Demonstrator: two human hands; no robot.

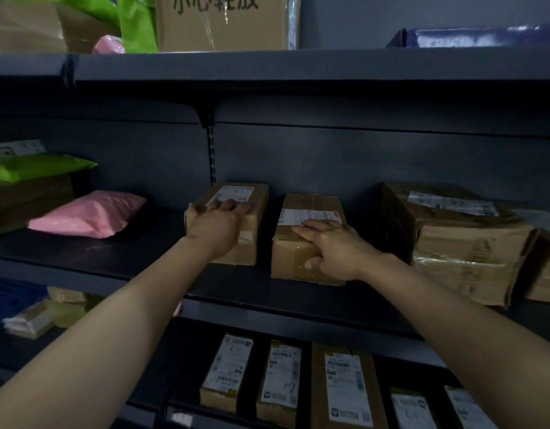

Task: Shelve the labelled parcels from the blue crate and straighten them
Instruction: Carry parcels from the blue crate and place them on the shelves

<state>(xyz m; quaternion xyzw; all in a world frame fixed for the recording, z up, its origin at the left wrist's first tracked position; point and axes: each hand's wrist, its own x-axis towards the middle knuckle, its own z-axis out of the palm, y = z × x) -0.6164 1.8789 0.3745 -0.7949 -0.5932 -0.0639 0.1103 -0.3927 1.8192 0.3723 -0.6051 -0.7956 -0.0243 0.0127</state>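
A: Parcels?
B: Left box (236,212) and right box (301,261), labels up, side by side on the middle shelf (112,255) with a gap between.
A: Hands?
B: Left hand (216,222) grips the left box from above; right hand (332,249) clasps the right box, thumb on its near face.
A: Around?
B: Pink bag (88,216) left, big box (459,239) right.

Shelf (119,258) matt dark metal; left parcel (257,218) and right parcel (311,205) matt brown cardboard, paper labels (233,192), glossy tape (300,252); pink mailer (88,215) at 9 o'clock smooth plastic.
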